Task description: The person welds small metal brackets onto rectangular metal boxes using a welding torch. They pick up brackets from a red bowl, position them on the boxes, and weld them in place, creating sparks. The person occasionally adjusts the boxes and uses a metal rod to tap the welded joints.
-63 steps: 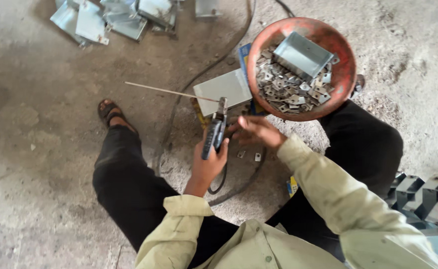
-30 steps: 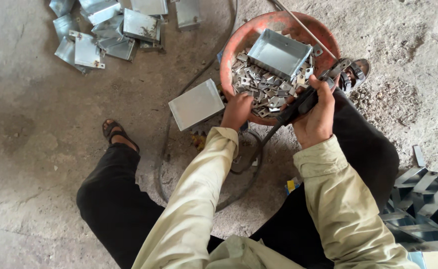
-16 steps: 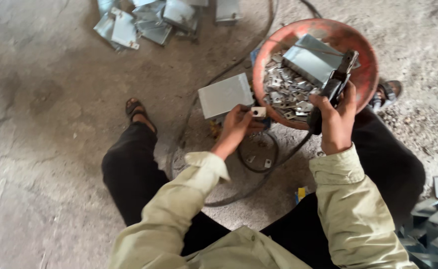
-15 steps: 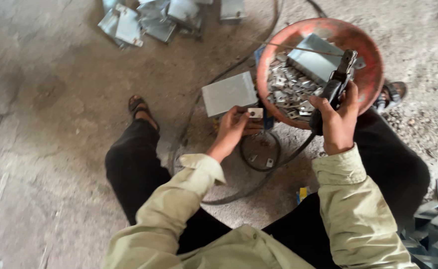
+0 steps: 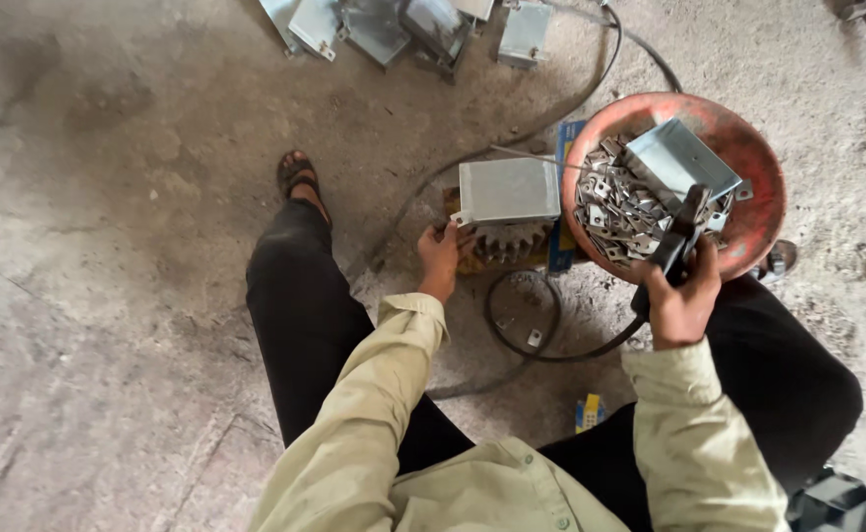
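Right grip: closed round black electrode holder, over the red bowl
Left grip: fingertips pinching the grey box edge, floor centre
Done: finished boxes piled far
Left: bowl of small brackets

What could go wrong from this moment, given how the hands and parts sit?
The right hand grips a black tool over the red bowl of loose metal pieces; a knock might tip or spill it. The left hand is by the metal box corner, where an edge might cut. The cable loops between the legs and may snag.
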